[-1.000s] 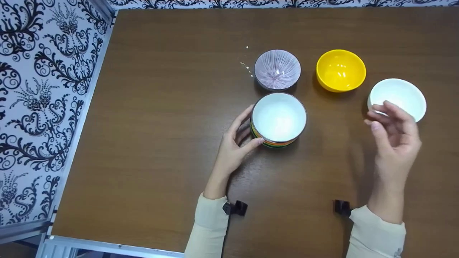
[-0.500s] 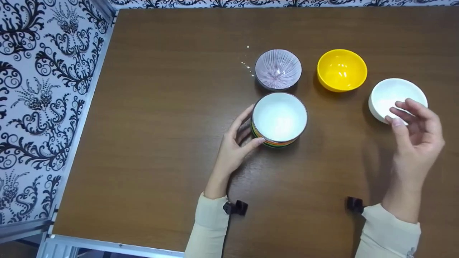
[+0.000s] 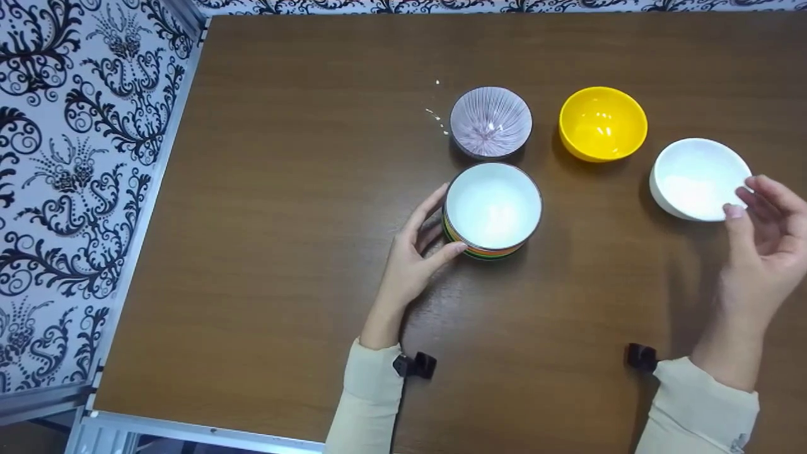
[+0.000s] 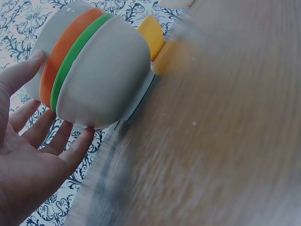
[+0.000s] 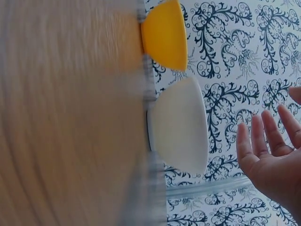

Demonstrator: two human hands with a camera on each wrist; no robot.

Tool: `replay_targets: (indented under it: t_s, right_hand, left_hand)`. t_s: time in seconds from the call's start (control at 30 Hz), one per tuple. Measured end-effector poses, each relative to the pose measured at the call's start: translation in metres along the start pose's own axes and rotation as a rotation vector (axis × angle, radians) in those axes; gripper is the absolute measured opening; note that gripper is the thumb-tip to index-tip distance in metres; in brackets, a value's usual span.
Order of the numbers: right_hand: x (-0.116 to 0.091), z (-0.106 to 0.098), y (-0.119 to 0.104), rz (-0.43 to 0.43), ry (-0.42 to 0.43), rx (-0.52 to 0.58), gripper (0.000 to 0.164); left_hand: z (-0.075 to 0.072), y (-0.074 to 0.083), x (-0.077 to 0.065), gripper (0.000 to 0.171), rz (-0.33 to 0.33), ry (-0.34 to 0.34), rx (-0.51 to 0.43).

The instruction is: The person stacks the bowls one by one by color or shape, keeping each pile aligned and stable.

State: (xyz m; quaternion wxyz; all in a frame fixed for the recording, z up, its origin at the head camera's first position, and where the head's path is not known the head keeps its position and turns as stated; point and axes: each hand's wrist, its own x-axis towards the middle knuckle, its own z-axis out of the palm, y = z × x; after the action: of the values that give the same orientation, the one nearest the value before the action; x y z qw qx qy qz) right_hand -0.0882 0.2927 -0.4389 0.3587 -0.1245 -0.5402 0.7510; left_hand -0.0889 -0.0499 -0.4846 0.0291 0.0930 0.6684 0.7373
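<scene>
My left hand [image 3: 408, 268] rests round the left side of a stack of nested bowls [image 3: 493, 205], thumb in front and fingers behind. In the left wrist view, grey, orange and green rims show one inside another above a pale bottom bowl [image 4: 106, 70]. A white bowl [image 3: 696, 180] stands upright on the table at the right. My right hand [image 3: 766, 246] hovers at that bowl's right front side, fingers loosely bent and holding nothing. The right wrist view shows these fingers [image 5: 261, 136] raised above the level of the white bowl's rim, with a gap between.
A yellow bowl [image 3: 603, 123] stands behind and left of the white one. Just behind the stack is a lilac-streaked bowl [image 3: 490, 123]. Small white specks [image 3: 437, 118] lie beside it on the brown table [image 3: 284, 221]. Patterned panels [image 3: 69, 157] border the left and far sides.
My right hand has moved to the right, from over the white bowl's left front to its right side. The left hand and the stack have stayed put.
</scene>
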Motion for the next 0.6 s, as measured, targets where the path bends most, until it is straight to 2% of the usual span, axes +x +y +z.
replay_targets:
  t_s: [0.2,0.4,0.53,0.6]
  right_hand:
    - [0.004,-0.006,-0.002,-0.003,0.033,-0.066,0.029]
    - [0.010,-0.017,0.007,-0.003,0.063,-0.118,0.031]
    - [0.014,-0.021,0.008,0.077,0.108,-0.196,0.033]
    - [0.016,-0.022,0.007,0.141,0.140,-0.198,0.033]
  left_hand:
    - [0.000,0.000,0.000,0.074,-0.001,0.003,-0.006]
    - [0.000,-0.001,0.000,0.074,0.000,0.001,-0.005]
    - [-0.001,-0.001,0.000,0.075,0.005,-0.004,0.004]
    - [-0.001,-0.001,0.000,0.075,0.007,-0.005,0.008]
